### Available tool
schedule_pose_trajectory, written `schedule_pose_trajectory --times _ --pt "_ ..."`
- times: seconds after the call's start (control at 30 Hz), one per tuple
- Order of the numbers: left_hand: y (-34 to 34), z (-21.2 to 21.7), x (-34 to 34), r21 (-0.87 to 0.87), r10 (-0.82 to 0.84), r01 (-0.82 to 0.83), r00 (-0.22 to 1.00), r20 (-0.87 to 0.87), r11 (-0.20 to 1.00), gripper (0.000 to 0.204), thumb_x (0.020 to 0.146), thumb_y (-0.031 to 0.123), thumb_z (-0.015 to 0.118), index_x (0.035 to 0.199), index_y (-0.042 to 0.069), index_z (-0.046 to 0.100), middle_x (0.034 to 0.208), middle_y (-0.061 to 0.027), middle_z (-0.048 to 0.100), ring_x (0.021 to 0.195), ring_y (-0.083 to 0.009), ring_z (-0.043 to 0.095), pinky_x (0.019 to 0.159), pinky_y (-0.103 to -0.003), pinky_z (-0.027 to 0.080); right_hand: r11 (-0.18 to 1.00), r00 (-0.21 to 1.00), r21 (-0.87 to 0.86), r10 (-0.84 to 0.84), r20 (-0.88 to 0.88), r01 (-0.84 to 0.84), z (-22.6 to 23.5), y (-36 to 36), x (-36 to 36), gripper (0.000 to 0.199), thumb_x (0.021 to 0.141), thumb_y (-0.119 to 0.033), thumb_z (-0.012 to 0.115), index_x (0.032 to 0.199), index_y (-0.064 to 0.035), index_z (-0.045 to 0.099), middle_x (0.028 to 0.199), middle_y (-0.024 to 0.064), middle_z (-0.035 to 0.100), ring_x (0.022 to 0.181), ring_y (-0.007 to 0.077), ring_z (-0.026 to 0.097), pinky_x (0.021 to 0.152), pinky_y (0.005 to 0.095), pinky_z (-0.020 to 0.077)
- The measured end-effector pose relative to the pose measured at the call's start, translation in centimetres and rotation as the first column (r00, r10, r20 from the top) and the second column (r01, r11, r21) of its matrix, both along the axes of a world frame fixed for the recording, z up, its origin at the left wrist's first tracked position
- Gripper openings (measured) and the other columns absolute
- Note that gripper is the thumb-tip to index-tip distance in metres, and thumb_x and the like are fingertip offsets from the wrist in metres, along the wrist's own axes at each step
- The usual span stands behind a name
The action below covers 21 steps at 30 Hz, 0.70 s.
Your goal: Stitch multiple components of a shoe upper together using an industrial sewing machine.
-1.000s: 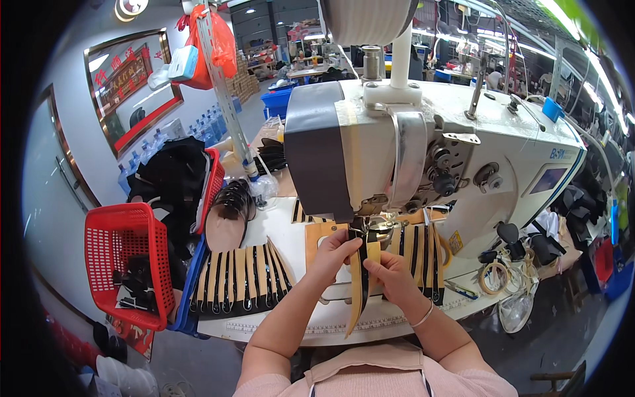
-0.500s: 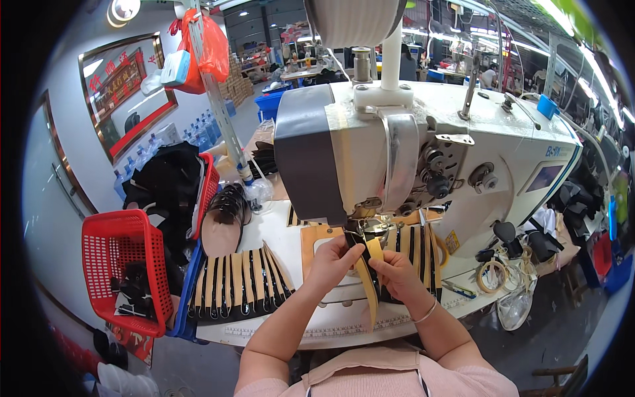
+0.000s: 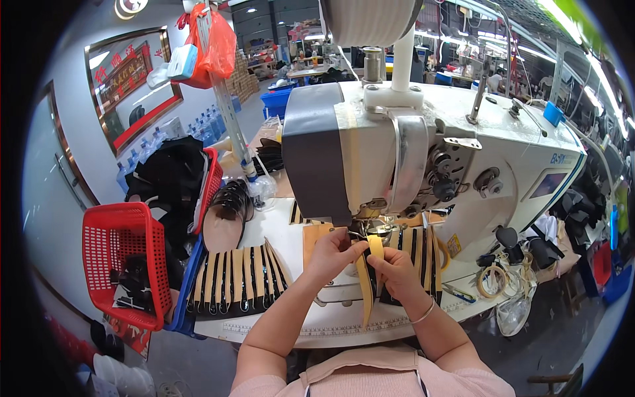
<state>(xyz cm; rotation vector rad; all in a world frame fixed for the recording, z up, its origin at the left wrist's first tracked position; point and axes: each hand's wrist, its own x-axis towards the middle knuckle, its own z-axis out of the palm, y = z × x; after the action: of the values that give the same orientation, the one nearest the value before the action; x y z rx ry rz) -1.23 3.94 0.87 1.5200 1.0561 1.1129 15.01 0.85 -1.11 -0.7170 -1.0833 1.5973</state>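
needle area hidden behind hands (image 3: pixel 367 261), yellow strap (image 3: pixel 366 291) upper end covered

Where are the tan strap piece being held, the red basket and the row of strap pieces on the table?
Tan strap piece (image 3: pixel 366 291): head view, on its hanging middle.
Red basket (image 3: pixel 112 261): head view, on its mesh side wall.
Row of strap pieces (image 3: pixel 238 281): head view, on a middle piece.
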Motion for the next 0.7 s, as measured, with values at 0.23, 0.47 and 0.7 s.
schedule_pose_trajectory --times 0.23,0.47,0.7 --pt "-0.1 -0.7 -0.1 0.051 0.045 -0.047 0.998 0.032 0.998 0.020 0.077 0.018 0.066 0.079 0.002 0.055 0.063 0.0024 0.052 0.055 -0.0039 0.044 0.049 -0.020 0.035 0.998 0.998 0.018 -0.054 0.030 0.054 1.1 -0.3 -0.6 0.016 0.081 -0.015 0.061 0.080 0.0007 0.059 0.066 0.0011 0.057 0.053 0.0053 0.051 0.044 0.0177 0.0397" --pt "-0.7 0.6 0.4 -0.013 0.045 -0.043 0.989 0.138 0.999 0.019 0.077 0.015 0.065 0.084 0.002 0.054 0.067 0.0014 0.055 0.059 -0.0043 0.049 0.053 -0.020 0.040 0.996 0.995 -0.012 -0.092 0.035 0.092 1.3 -0.9 -0.7 0.018 0.081 -0.016 0.062 0.081 0.0015 0.059 0.067 0.0022 0.058 0.054 0.0059 0.053 0.044 0.0184 0.0414" --pt "-3.9 -2.0 0.8 -0.043 0.051 -0.039 0.933 0.357 0.998 0.037 0.074 0.003 0.066 0.106 0.000 0.047 0.088 -0.0061 0.059 0.074 -0.0082 0.057 0.065 -0.020 0.047 0.992 0.974 -0.028 -0.115 0.197 0.123 -2.2 -4.4 -0.3 0.015 0.079 -0.014 0.063 0.084 0.0004 0.061 0.067 -0.0018 0.058 0.057 0.0027 0.050 0.049 0.0184 0.0413"
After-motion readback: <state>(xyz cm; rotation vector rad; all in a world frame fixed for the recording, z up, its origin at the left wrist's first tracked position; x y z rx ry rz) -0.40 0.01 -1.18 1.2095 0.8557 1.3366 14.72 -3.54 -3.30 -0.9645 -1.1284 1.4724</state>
